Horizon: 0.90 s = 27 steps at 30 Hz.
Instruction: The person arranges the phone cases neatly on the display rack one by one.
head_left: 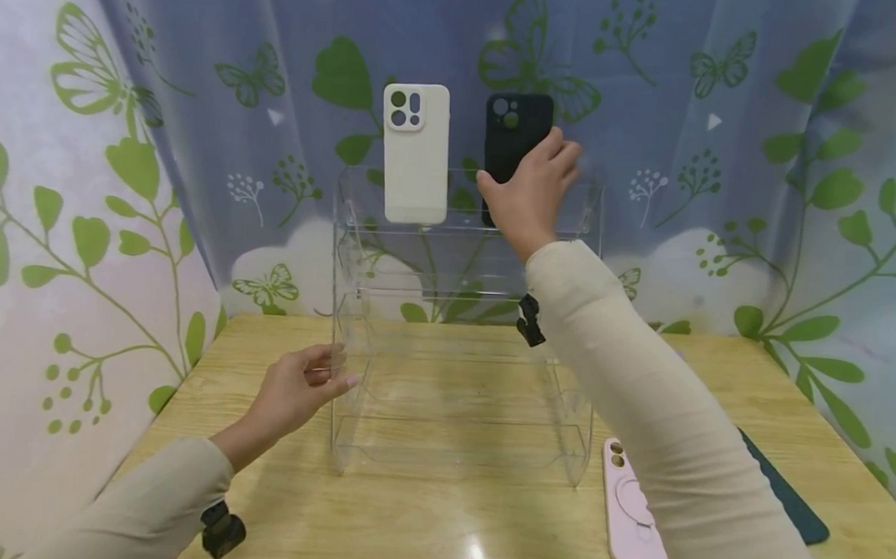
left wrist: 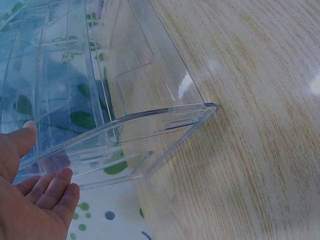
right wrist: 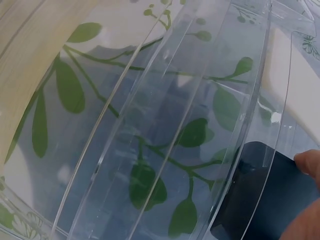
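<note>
Grips a black phone case [head_left: 507, 140] in the right hand [head_left: 530, 187] at the top tier of a clear acrylic display rack [head_left: 462, 294], pinching across its width with the thumb at 1 long edge and the fingers round the other. Stands it upright there, with camera cutouts uppermost and with the lower end behind the see-through front lip. Cannot tell whether fully seated or only held in position. Holds the left hand [head_left: 293, 389] low at the rack's left side panel, with thumb and loosely bent fingers parted to either side of it; perhaps steadies it, but cannot tell whether touching. On the same tier, to the left of the black case and apart from it, can see a cream-white phone case [head_left: 417, 170], upright and free of both hands. On the wooden table [head_left: 422, 520], right of the rack, can see a pink phone case [head_left: 632, 542] with a ring on its back, lying flat and partly covered by the right sleeve [head_left: 660, 405], and near it a dark teal case [head_left: 794, 507], likewise partly hidden. Would judge the arranging about midway: done with the cream-white case, nearly done with the black, with 2 more left off the rack.
</note>
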Available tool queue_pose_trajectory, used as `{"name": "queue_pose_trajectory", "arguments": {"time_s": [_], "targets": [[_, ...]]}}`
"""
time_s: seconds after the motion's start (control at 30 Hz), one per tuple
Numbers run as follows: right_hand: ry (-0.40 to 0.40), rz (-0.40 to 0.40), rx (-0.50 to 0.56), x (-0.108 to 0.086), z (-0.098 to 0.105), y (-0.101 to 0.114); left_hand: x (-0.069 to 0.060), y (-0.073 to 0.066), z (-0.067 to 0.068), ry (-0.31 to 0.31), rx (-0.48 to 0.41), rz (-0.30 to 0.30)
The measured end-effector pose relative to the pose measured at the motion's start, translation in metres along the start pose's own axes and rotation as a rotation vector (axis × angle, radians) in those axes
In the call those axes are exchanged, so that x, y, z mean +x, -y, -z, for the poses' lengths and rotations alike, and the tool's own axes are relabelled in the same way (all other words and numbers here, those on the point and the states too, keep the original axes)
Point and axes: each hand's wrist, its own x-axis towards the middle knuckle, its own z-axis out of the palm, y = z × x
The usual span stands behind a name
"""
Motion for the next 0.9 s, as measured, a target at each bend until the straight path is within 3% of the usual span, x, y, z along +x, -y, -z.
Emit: {"name": "queue_pose_trajectory", "arguments": {"time_s": [0.43, 0.9], "targets": [[-0.011, -0.086, -0.128, -0.001, -0.008, 0.007, -0.001, -0.001, 0.001, -0.005, 0.02, -0.012], [-0.009, -0.08, -0.161, -0.003, -0.014, 0.003, -0.001, -0.001, -0.001, -0.005, 0.019, 0.001]]}}
